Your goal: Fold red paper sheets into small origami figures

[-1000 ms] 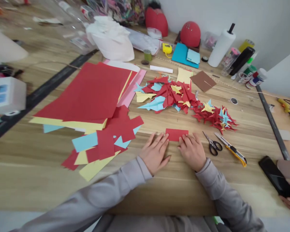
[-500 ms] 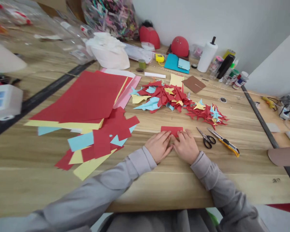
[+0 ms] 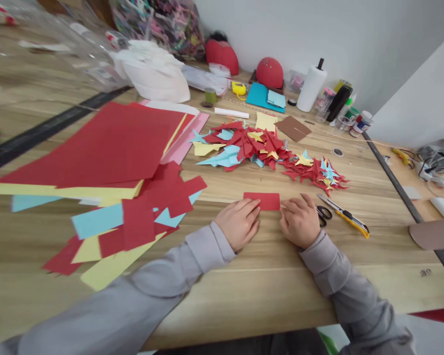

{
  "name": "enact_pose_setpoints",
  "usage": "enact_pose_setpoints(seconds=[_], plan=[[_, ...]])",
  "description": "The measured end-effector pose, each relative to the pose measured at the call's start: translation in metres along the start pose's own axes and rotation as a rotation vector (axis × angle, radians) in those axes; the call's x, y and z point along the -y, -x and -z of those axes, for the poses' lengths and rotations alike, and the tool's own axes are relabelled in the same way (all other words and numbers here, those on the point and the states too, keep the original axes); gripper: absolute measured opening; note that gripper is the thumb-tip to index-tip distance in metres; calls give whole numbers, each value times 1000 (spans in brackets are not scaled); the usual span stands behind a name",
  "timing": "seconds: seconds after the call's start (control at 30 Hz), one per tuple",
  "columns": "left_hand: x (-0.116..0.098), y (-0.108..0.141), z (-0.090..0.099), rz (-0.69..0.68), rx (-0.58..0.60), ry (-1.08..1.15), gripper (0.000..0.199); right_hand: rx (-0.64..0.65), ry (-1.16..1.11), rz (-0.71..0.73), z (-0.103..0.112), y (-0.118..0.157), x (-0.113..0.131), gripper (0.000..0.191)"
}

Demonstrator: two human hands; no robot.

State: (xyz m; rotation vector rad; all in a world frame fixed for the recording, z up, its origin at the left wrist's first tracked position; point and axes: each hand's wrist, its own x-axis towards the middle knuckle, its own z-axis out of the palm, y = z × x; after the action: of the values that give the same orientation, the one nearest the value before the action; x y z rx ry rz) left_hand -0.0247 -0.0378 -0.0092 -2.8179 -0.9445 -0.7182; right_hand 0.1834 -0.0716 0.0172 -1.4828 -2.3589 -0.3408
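Observation:
A small red paper rectangle (image 3: 263, 201), folded or flat I cannot tell, lies on the wooden table. My left hand (image 3: 238, 224) rests flat with its fingertips on the paper's lower left part. Beside the right end of the paper is my right hand (image 3: 301, 222), its fingers apart and slightly bent, with no object seen in them. Black-handled scissors (image 3: 324, 213) lie just right of that hand, which hides most of their blades. A yellow utility knife (image 3: 350, 217) lies farther right.
Folded red, blue and yellow paper pieces (image 3: 244, 145) are heaped beyond the paper. Large red sheets (image 3: 92, 148) and loose cut strips (image 3: 138, 224) cover the left side. Bottles (image 3: 313, 88), a teal folder (image 3: 258, 97) and a red pincushion (image 3: 270, 72) stand near the wall.
My right hand has moved right, off the red paper toward the scissors, and more of the paper shows. My left hand stays at its left part. The view has shifted slightly.

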Motion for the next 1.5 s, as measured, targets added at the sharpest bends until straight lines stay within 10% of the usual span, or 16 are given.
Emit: enact_pose_setpoints(seconds=[1.03, 1.5], plan=[[11, -41, -10, -234, -134, -196, 28, -102, 11, 137, -30, -21, -2, 21], [55, -36, 0, -222, -283, -191, 17, -296, 36, 78, -20, -15, -18, 18]])
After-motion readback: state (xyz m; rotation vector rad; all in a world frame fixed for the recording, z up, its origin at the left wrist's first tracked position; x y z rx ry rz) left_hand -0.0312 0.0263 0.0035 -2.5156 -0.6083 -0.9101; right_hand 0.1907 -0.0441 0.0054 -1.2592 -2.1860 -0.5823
